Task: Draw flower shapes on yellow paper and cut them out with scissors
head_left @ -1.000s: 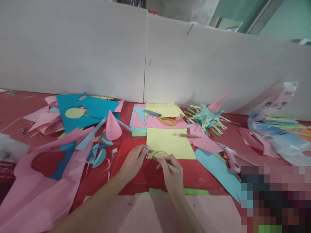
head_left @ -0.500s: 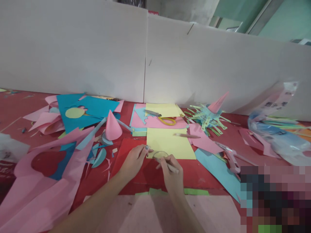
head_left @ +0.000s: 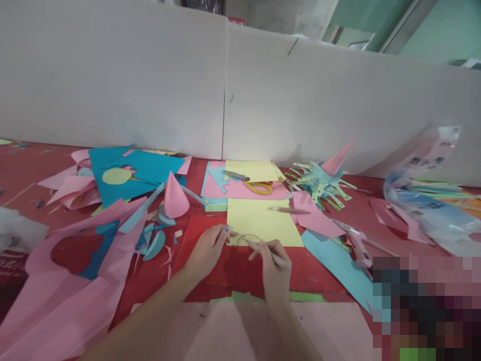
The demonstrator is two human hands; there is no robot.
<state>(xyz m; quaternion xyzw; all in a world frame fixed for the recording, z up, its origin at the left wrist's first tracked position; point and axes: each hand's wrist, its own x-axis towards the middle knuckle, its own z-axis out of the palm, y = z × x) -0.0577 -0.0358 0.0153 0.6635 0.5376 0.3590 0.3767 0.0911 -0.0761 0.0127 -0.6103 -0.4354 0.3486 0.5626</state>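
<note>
My right hand [head_left: 276, 265] is closed round a pale pen [head_left: 252, 245], its tip down at the near edge of a yellow paper sheet [head_left: 263, 220]. A thin dark curve [head_left: 247, 236] is drawn there, just left of the pen. My left hand [head_left: 208, 248] has its fingers pressed together at the sheet's near left corner. A small shiny spot shows on that hand. Another pen or pencil [head_left: 289, 209] lies across the sheet's far right part. Beneath the sheet is a red board [head_left: 240, 271].
Yellow-handled scissors [head_left: 259, 187] lie on stacked paper behind the sheet. A pink paper cone [head_left: 175, 198] stands left among scraps. To the right are a spiky green-and-blue paper piece [head_left: 323, 183], a glue gun [head_left: 355, 243] and a plastic bag [head_left: 432, 200]. A white partition [head_left: 300, 110] closes the back.
My right hand has shifted slightly right with the pen, uncovering more of the drawn curve. The left hand stays in place on the sheet's corner.
</note>
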